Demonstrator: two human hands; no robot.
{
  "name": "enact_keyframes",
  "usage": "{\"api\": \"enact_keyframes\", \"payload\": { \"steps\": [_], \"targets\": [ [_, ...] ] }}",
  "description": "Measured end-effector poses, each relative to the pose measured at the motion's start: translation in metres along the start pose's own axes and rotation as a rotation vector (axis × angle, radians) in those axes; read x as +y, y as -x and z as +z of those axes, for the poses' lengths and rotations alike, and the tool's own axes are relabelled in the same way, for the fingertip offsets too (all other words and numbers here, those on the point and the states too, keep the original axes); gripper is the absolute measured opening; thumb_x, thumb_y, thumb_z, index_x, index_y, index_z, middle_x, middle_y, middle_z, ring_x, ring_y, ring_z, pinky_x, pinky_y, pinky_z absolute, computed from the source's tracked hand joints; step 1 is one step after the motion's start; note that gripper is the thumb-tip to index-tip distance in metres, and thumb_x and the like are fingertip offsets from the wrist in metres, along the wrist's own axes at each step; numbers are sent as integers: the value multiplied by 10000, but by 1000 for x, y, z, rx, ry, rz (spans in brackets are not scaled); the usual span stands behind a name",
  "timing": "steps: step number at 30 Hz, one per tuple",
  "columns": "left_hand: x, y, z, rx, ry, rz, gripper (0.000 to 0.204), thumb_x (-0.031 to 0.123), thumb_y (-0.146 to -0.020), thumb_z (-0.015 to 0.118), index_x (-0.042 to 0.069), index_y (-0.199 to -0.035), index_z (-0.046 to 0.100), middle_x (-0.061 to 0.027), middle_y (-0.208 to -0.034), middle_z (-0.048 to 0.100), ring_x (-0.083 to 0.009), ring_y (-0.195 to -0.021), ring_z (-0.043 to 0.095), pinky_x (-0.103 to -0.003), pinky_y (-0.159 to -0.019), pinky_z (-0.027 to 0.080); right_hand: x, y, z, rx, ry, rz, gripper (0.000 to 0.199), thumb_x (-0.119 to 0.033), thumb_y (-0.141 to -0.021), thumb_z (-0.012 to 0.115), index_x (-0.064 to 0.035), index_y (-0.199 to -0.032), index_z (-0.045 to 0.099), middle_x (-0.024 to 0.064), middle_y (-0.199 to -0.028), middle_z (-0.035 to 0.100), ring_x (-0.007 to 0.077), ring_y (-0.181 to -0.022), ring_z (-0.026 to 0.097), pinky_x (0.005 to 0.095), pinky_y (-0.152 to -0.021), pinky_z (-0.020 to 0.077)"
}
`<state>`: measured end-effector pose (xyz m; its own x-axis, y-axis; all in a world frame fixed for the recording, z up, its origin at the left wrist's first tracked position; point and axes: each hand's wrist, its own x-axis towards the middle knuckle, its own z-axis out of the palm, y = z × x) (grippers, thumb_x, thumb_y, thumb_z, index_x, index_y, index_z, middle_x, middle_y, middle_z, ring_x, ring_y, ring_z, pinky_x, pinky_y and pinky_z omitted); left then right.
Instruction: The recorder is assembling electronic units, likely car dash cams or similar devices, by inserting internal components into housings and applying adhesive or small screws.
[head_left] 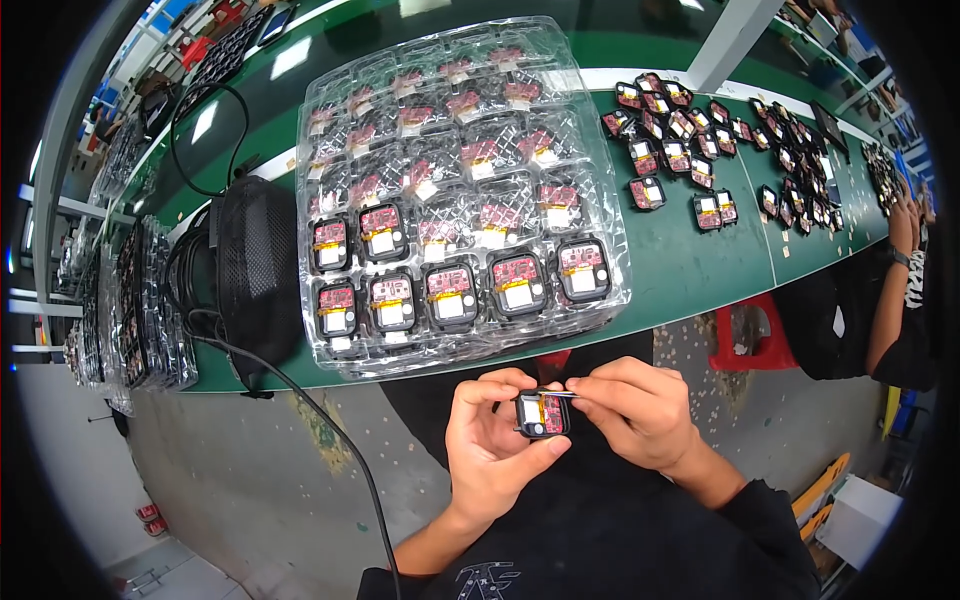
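Module (543, 413) in both hands; blister tray (460, 190) beyond.

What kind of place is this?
Probably an electronics assembly workshop. A long green workbench carries clear plastic trays full of small black modules with red circuit boards, more lie loose, and another person's arm works farther along.

We see a long green bench (700, 270) running across the room, with a white strip (650, 78) along its far side and ceiling light glaring off its top. A white post (730, 40) rises from it. Below lies a grey speckled floor (240, 470), with a red stool (750, 340) under the bench edge.
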<state>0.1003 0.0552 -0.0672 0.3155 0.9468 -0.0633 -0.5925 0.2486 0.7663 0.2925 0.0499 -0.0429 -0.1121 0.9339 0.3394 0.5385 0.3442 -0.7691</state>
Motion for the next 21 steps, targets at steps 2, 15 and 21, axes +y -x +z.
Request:
{"api": "enact_keyframes", "payload": {
  "steps": [2, 15, 21],
  "targets": [
    [0, 1, 0, 1, 1, 0, 629, -194, -766, 787, 71, -1243, 473, -150, -1303, 483, -323, -1273, 591, -414, -1040, 552, 0, 0, 0, 1, 11, -7, 243, 3, -779, 816, -21, -1012, 753, 80, -871, 701, 216, -671, 691, 315, -552, 562],
    [-5, 2, -4, 4, -14, 40, 628, -213, -771, 771, 70, -1255, 488, -170, -1332, 478, -334, -1272, 592, -419, -1042, 558, -1, 1, 4, 23, 191, -84, 261, -4, -753, 824, -26, -1005, 759, 59, -847, 690, 203, -670, 685, 315, -554, 550],
    [-2, 0, -1, -11, -7, 35, 614, -215, -782, 761, 68, -1255, 490, -171, -1337, 476, -343, -1277, 597, -410, -1027, 569, 1, 3, 2, 59, 136, -86, 273, -7, -746, 831, -23, -1010, 759, 54, -846, 687, 201, -672, 682, 317, -556, 549]
  ]
}}
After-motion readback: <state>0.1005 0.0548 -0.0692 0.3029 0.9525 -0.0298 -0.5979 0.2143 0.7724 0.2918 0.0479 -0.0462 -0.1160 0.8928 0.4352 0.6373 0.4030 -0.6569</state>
